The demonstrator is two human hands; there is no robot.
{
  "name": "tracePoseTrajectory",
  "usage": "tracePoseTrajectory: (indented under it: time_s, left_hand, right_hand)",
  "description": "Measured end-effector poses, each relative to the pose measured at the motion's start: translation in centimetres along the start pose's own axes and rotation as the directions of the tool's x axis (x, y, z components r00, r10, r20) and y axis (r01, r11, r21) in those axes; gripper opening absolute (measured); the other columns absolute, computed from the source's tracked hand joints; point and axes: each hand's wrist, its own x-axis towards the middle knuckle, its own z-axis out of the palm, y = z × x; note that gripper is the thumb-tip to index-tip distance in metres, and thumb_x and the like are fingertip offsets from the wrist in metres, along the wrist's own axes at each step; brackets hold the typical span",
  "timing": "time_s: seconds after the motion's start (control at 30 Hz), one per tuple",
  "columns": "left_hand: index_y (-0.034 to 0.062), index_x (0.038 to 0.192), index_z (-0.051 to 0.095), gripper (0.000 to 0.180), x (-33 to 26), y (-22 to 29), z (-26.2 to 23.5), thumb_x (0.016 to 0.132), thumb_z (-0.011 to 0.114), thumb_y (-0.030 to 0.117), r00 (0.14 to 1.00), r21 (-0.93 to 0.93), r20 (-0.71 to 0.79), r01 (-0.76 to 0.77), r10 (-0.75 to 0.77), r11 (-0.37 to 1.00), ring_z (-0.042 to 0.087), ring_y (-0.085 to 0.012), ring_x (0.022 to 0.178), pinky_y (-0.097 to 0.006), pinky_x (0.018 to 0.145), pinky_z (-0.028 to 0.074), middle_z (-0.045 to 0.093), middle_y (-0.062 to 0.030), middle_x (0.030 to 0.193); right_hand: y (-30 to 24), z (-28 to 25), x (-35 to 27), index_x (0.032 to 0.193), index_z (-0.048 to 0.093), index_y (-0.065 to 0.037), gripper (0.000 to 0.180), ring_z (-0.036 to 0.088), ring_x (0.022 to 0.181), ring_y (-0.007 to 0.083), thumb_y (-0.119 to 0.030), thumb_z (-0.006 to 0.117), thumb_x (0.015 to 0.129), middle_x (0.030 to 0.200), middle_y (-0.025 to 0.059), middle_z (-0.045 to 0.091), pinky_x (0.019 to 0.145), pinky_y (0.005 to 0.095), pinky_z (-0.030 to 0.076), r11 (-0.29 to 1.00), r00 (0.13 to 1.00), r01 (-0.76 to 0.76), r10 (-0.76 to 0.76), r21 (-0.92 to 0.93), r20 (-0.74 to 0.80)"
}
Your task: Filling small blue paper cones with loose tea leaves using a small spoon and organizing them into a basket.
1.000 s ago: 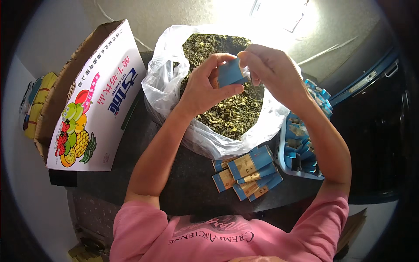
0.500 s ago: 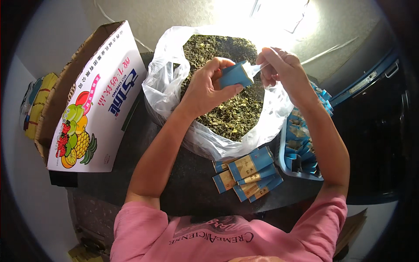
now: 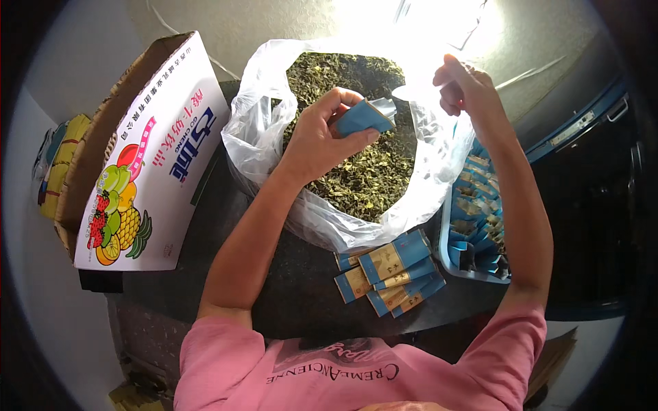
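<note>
At the far left we see a stack of yellow flat packets (image 3: 58, 168) lying behind a white cardboard box printed with fruit pictures (image 3: 147, 164), which stands tilted with its brown flap open. To its right sits a clear plastic bag full of dried green leaves (image 3: 356, 171), its rim rolled open on the dark tabletop (image 3: 240, 274).

Above the bag, our left hand (image 3: 322, 140) holds a small blue paper sachet (image 3: 363, 118). The fingers curl over its top and the thumb presses from below, so the sachet is pinched flat between them. It is a slim rectangle of blue with a paler, silvery end pointing right, where its mouth looks slightly open. It hangs over the middle of the leaves, not touching them.

Below the bag, a fanned pile of blue and gold sachets (image 3: 391, 274) lies on the tabletop, just beside the bag's lower edge.

Farther right, our right hand (image 3: 462, 85) is raised over the bag's right rim, well apart from the sachet, fingers bunched together; glare hides whether they pinch anything. Under that forearm a blue plastic tray (image 3: 445, 250) holds many more blue sachets.
</note>
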Motion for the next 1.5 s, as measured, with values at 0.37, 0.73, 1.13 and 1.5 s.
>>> tracePoseTrajectory:
  time_s: [0.37, 0.73, 1.13, 1.5]
  left_hand:
    - [0.0058, 0.113, 0.055, 0.045, 0.3, -0.7, 0.0, 0.076, 0.08, 0.008, 0.995, 0.0, -0.036, -0.095, 0.095, 0.995, 0.059, -0.0064, 0.076, -0.022, 0.064, 0.048, 0.061, -0.002, 0.086]
    - [0.0041, 0.115, 0.054, 0.046, 0.3, -0.6, -0.3, 0.077, 0.079, 0.01, 0.997, -0.026, -0.079, -0.025, 0.023, 0.999, 0.061, -0.0084, 0.077, -0.023, 0.067, 0.05, 0.063, -0.0043, 0.087]
    - [0.002, 0.118, 0.054, 0.049, 0.6, -0.1, -0.4, 0.077, 0.078, 0.015, 0.992, 0.013, -0.117, 0.059, -0.057, 0.998, 0.063, -0.0109, 0.08, -0.026, 0.07, 0.052, 0.064, -0.007, 0.091]
    - [0.003, 0.117, 0.054, 0.049, 0.5, -0.5, -0.7, 0.077, 0.079, 0.016, 0.992, -0.037, -0.112, 0.053, -0.057, 0.998, 0.062, -0.0113, 0.08, -0.026, 0.07, 0.052, 0.062, -0.0072, 0.091]
  right_hand:
    - [9.6, 8.5, 2.8, 0.108, 0.064, -0.001, 0.026, 0.066, 0.09, 0.0382, -0.015, 0.057, 0.087, 0.092, 0.0219, 0.068, 0.079, 0.0403, 0.053, 0.838, 0.972, 0.227, -0.163, -0.496, 0.17]
    - [3.2, 4.4, 2.2, 0.086, 0.065, -0.009, 0.03, 0.044, 0.052, 0.0078, -0.036, 0.055, 0.095, 0.059, -0.0019, 0.048, 0.05, 0.0235, 0.032, 0.996, 0.99, -0.087, 0.084, 0.016, 0.111]
    - [-2.5, 1.5, 0.2, 0.088, 0.064, -0.007, 0.025, 0.033, 0.05, 0.0073, -0.026, 0.051, 0.098, 0.057, -0.0041, 0.038, 0.049, 0.0251, 0.027, 0.996, 0.995, 0.035, -0.027, -0.077, 0.096]
    - [-3.6, 3.2, -1.4, 0.107, 0.063, 0.0, 0.018, 0.054, 0.077, 0.0135, -0.009, 0.052, 0.095, 0.095, 0.004, 0.063, 0.069, 0.0289, 0.046, 0.66, 0.782, 0.621, -0.55, -0.423, 0.292]
